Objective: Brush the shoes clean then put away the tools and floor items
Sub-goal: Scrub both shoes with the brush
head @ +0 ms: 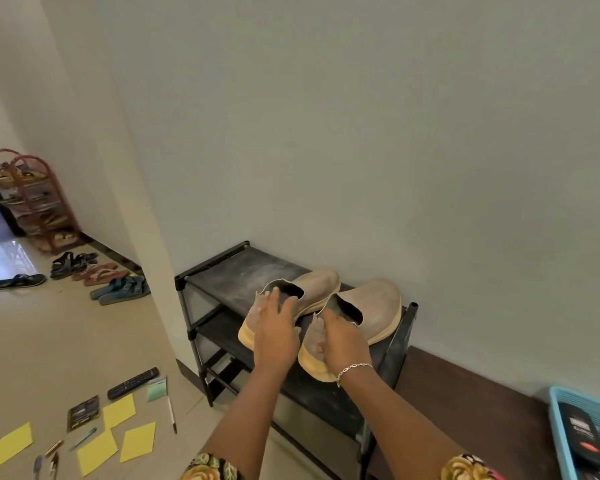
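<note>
Two tan shoes on top of the black shoe rack [229, 271]. Left hand [276, 327] lies flat, fingers straight, on the left shoe [317, 285] heel. Right hand [343, 337] curls round the right shoe [378, 306] heel. On the floor: four yellow notes [119, 410], one remote [133, 382], one green pad [156, 388], at least four pens [172, 415]. Blue basket [558, 427] holds one dark block [581, 434]; the rest is cut off.
</note>
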{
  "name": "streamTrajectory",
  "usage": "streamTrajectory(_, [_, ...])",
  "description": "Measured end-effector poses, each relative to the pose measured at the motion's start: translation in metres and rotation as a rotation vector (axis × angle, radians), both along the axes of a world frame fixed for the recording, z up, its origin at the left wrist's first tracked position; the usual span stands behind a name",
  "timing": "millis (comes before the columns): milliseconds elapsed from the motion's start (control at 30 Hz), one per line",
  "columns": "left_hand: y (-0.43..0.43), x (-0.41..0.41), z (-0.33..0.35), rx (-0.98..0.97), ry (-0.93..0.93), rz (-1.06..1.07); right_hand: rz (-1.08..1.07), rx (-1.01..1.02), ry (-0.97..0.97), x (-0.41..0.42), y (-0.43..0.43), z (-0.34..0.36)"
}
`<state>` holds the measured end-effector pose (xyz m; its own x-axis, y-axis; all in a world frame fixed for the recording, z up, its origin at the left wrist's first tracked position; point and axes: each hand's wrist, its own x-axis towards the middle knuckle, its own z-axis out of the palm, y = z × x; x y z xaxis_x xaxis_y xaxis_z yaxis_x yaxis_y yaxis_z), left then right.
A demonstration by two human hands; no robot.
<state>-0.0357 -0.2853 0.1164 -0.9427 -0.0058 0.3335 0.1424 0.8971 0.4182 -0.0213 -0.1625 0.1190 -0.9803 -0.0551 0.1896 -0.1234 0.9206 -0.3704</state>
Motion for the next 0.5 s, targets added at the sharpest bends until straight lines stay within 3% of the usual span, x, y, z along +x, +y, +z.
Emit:
streamTrajectory(233, [0.023,0.021,-0.004,0.18,0.035,-0.158,0.016,-0.05,0.182,0.012,0.026,0.008])
streamTrajectory(500, [0.083,0.083,0.022,0.388,0.135,-0.319,-0.041,-0.122,0.296,0.079,0.087,0.044])
